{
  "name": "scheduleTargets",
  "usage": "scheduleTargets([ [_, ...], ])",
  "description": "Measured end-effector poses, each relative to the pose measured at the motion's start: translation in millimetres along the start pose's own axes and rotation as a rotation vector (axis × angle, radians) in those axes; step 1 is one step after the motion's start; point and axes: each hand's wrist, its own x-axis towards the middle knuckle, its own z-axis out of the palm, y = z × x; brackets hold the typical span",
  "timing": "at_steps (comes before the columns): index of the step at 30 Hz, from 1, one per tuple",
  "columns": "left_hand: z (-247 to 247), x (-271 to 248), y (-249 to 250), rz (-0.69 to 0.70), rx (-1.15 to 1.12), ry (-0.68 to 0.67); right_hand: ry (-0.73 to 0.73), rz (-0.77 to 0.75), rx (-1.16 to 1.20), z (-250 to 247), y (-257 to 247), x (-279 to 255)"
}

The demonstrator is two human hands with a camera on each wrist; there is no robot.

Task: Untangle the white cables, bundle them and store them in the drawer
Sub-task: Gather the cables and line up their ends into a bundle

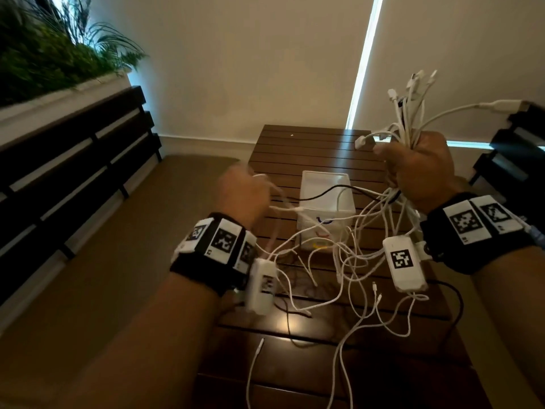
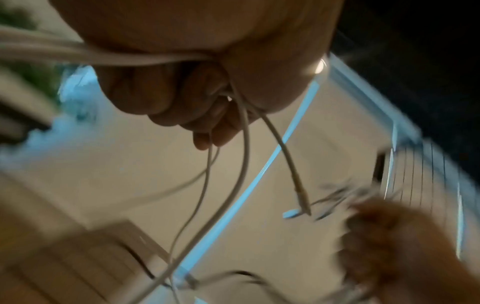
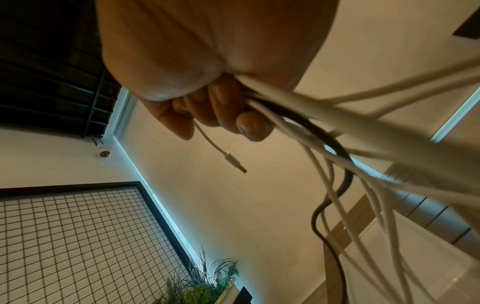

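My right hand (image 1: 418,166) is raised at the right and grips a thick bunch of white cables (image 1: 408,113); their plug ends fan out above the fist. Long tangled loops (image 1: 354,261) hang from it down onto the wooden table (image 1: 309,149). In the right wrist view the right hand (image 3: 221,107) has its fingers curled round the bunch (image 3: 363,127), with a black cable (image 3: 335,144) among them and a USB plug (image 3: 233,160) dangling. My left hand (image 1: 244,193), blurred, holds a few white cables (image 1: 283,206) to the left. The left wrist view has its fingers (image 2: 182,98) closed on those strands (image 2: 241,144).
A white open box (image 1: 324,184) stands in the middle of the table, with a black cable (image 1: 339,187) across its top. A dark slatted bench back (image 1: 73,172) and a planter (image 1: 59,54) run along the left. Another dark slatted piece (image 1: 519,149) is at the right.
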Motion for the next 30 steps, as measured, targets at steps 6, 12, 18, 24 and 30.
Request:
scheduleTargets([
  [6,64.0,-50.3,-23.5,-0.097,-0.253,-0.352,0.026,0.002,0.144,-4.7,-19.6,-2.3],
  [12,63.7,-52.2,-56.9,0.018,0.413,-0.465,0.011,0.06,0.306,-4.8,-27.5,-5.8],
  [18,36.9,-7.5,-101.1,-0.015,0.351,-0.248,-0.022,0.041,0.279,-6.3,-35.3,-10.9],
  [24,94.8,-33.0,-201.2,-0.143,0.593,-0.511,-0.048,0.09,0.295,-0.7,-23.0,-15.9],
  [30,110.9,-39.1,-216.4,-0.189,0.771,-0.492,-0.124,0.059,0.235,8.1,-9.6,-19.0],
])
